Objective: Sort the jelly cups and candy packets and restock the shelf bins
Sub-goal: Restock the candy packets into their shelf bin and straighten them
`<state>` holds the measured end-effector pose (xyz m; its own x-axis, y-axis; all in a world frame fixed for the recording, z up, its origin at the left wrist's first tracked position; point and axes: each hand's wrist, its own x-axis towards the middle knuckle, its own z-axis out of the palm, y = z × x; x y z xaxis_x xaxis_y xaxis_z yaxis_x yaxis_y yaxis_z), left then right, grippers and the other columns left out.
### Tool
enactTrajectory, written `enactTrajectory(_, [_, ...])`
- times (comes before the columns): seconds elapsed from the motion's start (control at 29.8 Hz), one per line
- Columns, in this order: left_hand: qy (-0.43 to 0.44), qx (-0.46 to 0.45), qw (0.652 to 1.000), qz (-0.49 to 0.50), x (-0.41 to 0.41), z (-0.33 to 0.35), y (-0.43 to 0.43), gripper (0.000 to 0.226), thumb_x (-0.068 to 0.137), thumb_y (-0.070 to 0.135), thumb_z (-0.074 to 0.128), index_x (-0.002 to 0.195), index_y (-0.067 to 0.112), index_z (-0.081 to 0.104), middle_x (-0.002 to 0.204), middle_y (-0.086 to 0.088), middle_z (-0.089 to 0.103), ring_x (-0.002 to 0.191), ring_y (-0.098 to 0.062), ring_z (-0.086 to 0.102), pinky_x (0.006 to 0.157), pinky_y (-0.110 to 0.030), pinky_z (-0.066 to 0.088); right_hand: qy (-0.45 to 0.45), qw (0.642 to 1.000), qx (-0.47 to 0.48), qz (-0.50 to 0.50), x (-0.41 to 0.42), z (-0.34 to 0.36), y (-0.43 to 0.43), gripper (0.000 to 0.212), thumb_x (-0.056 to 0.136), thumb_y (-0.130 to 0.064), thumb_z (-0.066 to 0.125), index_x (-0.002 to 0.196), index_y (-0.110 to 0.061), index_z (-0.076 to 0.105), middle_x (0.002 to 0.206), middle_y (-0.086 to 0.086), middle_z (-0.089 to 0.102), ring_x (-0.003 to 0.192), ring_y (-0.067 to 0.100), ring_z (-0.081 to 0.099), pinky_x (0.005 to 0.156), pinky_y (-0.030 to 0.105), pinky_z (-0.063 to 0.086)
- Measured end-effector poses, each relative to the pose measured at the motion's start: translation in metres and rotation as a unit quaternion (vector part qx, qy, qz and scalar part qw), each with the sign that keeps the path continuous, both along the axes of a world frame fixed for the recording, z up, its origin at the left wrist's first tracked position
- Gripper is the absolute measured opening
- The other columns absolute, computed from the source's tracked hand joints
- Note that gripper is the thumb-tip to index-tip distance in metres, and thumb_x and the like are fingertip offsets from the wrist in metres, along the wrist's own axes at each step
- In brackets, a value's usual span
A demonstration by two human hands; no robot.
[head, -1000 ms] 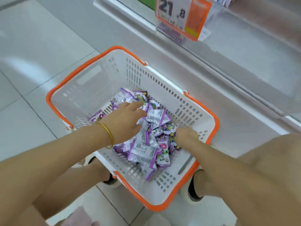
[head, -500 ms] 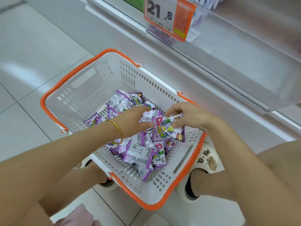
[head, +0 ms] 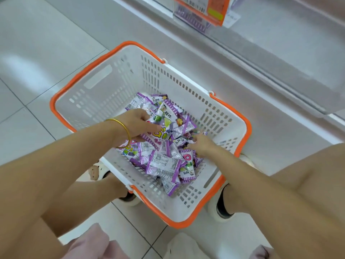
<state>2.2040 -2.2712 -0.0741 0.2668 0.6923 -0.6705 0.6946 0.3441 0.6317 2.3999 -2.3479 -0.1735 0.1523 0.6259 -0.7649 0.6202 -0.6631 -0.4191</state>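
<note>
gathering step: my left hand [head: 138,126] curls round a bunch of purple-and-white foil candy packets [head: 164,163] heaped mid-way in the white slotted plastic basket with orange rim [head: 104,90]. my right hand [head: 202,146] digs into the heap, fingers bent; i cannot tell if it grips any. next, i'd lift a handful clear of the basket's tall walls. the grey shelf ledge [head: 280,58] juts out just beyond it.

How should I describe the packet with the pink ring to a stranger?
Find the white plastic basket with the orange rim on the tiled floor. In its heap of purple-and-white candy packets, look at the near side of the right hand. That packet shows a pink ring on white; its larger neighbour shows a barcode.
</note>
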Motion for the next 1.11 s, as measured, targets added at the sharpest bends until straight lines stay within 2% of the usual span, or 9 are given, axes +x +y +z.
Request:
enactTrajectory(0.1, [-0.033, -0.059, 0.995, 0.077, -0.003, -0.005, -0.002, 0.025, 0.081, 0.016, 0.072, 0.098, 0.012, 0.055, 0.095, -0.010, 0.051, 0.085, -0.024, 0.054, 0.088, -0.042, 0.053, -0.043, 0.997, -0.057, 0.034, -0.021, -0.037, -0.008, 0.028, 0.096, -0.013, 0.051, 0.071, -0.009, 0.039, 0.064, 0.004, 0.036, 0.052, 0.013, 0.032, 0.046, 0.026, 0.024])
enactTrajectory(0.2, [-0.072, -0.095, 0.987, 0.109, 0.000, -0.006, -0.001, 0.058, 0.082, 0.015, 0.070, 0.135, 0.011, 0.047, 0.129, -0.006, 0.053, 0.107, -0.023, 0.056, 0.074, -0.032, 0.053, -0.052, 0.995, -0.061, 0.057, -0.028, -0.045, -0.007, 0.039, 0.095, -0.010, 0.053, 0.061, -0.012, 0.032, 0.061, 0.004, 0.032, 0.050, 0.015, 0.034, 0.044, 0.024, 0.029])
enactTrajectory(0.34, [-0.134, -0.103, 0.975, 0.144, 0.010, 0.011, -0.005, 0.034, 0.087, 0.024, 0.065, 0.119, 0.017, 0.055, 0.095, -0.001, 0.055, 0.079, -0.013, 0.049, 0.075, -0.034, 0.054, -0.081, 0.996, 0.000, 0.020, -0.014, -0.025, -0.007, 0.034, 0.094, -0.013, 0.055, 0.066, -0.009, 0.036, 0.067, 0.005, 0.040, 0.060, 0.019, 0.043, 0.045, 0.024, 0.029])
enactTrajectory(0.44, [-0.142, -0.073, 0.976, 0.150, 0.014, 0.026, -0.010, 0.023, 0.090, 0.036, 0.059, 0.105, 0.019, 0.061, 0.104, -0.005, 0.051, 0.084, -0.018, 0.049, 0.074, -0.033, 0.056, -0.123, 0.989, 0.068, 0.041, 0.004, 0.013, -0.003, 0.004, 0.091, -0.003, 0.054, 0.090, -0.003, 0.058, 0.091, 0.012, 0.059, 0.074, 0.023, 0.055, 0.047, 0.024, 0.039])
enactTrajectory(0.64, [-0.149, 0.004, 0.968, 0.203, 0.018, 0.043, -0.028, 0.038, 0.090, 0.035, 0.061, 0.118, 0.010, 0.057, 0.115, -0.012, 0.055, 0.091, -0.023, 0.056, 0.050, -0.026, 0.058, -0.029, 0.990, 0.135, 0.023, 0.031, 0.095, -0.016, 0.052, 0.088, -0.001, 0.062, 0.137, -0.005, 0.045, 0.137, 0.018, 0.048, 0.086, 0.031, 0.067, 0.077, 0.041, 0.057])
enactTrajectory(0.77, [-0.160, 0.028, 0.962, 0.219, 0.025, 0.050, -0.041, 0.017, 0.091, 0.029, 0.060, 0.098, 0.014, 0.057, 0.113, -0.015, 0.055, 0.095, -0.027, 0.057, 0.058, -0.031, 0.059, 0.034, 0.977, 0.210, 0.030, 0.038, 0.144, -0.018, 0.060, 0.085, 0.006, 0.061, 0.139, -0.014, 0.043, 0.094, 0.009, 0.054, 0.068, 0.020, 0.057, 0.069, 0.035, 0.055])
enactTrajectory(0.87, [-0.239, -0.002, 0.940, 0.243, 0.029, 0.054, -0.043, 0.010, 0.091, 0.020, 0.060, 0.096, 0.014, 0.054, 0.108, -0.014, 0.059, 0.093, -0.020, 0.065, 0.068, -0.031, 0.058, 0.096, 0.961, 0.258, 0.006, 0.037, 0.180, -0.019, 0.055, 0.085, 0.011, 0.056, 0.127, -0.025, 0.053, 0.105, 0.012, 0.053, 0.083, 0.028, 0.061, 0.066, 0.034, 0.057])
enactTrajectory(0.97, [-0.356, -0.101, 0.869, 0.329, 0.035, 0.062, -0.041, 0.015, 0.094, 0.004, 0.053, 0.105, 0.011, 0.044, 0.086, 0.008, 0.048, 0.055, 0.010, 0.057, 0.051, -0.005, 0.044, 0.182, 0.939, 0.276, -0.092, 0.029, 0.197, -0.018, 0.060, 0.085, 0.015, 0.048, 0.126, -0.028, 0.054, 0.095, 0.012, 0.046, 0.069, 0.018, 0.059, 0.054, 0.027, 0.058])
enactTrajectory(1.11, [-0.417, -0.107, 0.851, 0.301, 0.044, 0.071, -0.040, 0.009, 0.098, 0.013, 0.046, 0.092, 0.019, 0.046, 0.088, -0.006, 0.057, 0.063, -0.008, 0.061, 0.055, -0.020, 0.053, 0.341, 0.849, 0.242, -0.323, 0.007, 0.191, -0.002, 0.061, 0.085, 0.021, 0.036, 0.129, -0.020, 0.048, 0.107, 0.013, 0.053, 0.064, 0.018, 0.066, 0.054, 0.036, 0.060])
